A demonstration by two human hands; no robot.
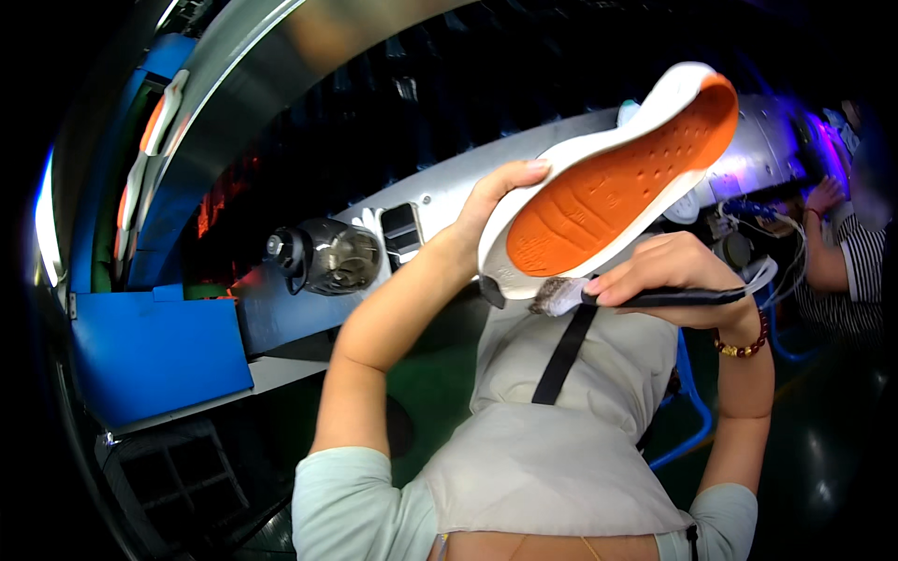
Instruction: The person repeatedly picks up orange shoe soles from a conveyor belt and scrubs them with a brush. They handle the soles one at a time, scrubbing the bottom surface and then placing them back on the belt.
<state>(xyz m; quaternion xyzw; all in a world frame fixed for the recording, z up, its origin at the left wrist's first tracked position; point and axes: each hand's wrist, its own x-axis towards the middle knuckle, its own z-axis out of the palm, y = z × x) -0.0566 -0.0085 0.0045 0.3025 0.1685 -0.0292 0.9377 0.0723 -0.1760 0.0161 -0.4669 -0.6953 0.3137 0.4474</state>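
A white shoe sole (558, 150) with an orange inner face (622, 192) is tilted up in front of me, its inner side turned toward me. My left hand (500, 198) grips it by its left edge, thumb over the rim. In my right hand (669, 271) is a brush (645, 298) with a dark handle. Its grey-tipped bristles (558, 296) are at the lower end of the sole, close to the rim; whether they touch it I cannot tell. A beaded bracelet circles my right wrist.
A dark transparent jug (332, 257) stands on the metal ledge (449, 182), near a phone-like dark rectangle (402, 229). More orange-and-white soles (161, 117) stand at the far left, above a blue box (154, 355). At the right, a person in a striped top (861, 266) works nearby.
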